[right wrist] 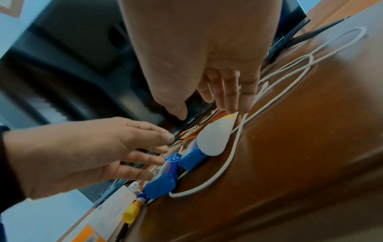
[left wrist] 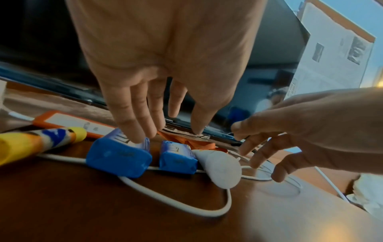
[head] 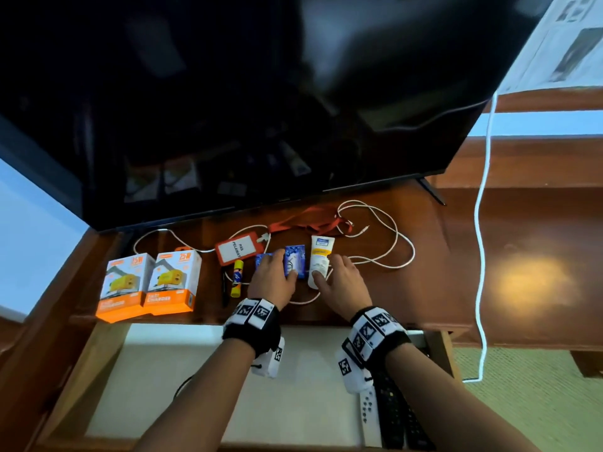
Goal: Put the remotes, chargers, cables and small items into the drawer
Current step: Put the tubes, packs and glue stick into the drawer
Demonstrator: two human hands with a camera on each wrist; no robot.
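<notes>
On the wooden TV stand (head: 456,262), my left hand (head: 282,264) hovers over two blue packs. Its straight fingertips (left wrist: 138,137) touch the left blue pack (left wrist: 118,158), and the thumb hangs above the right blue pack (left wrist: 178,162). My right hand (head: 326,267) reaches over the white tube (head: 321,252), fingers extended at its far end (right wrist: 232,108), thumb near the cap. Neither hand holds anything. A white cable (head: 388,256) loops under and around these items. Below, the drawer (head: 195,370) stands open, with remotes (head: 391,412) at its right side.
Two orange charger boxes (head: 150,282) stand at the left. Beside the packs lie an orange badge holder (head: 235,251) with a red lanyard, a yellow glue stick (head: 237,278) and a black pen (head: 225,288). The TV (head: 228,93) overhangs the back. A white cord (head: 479,256) hangs at the right.
</notes>
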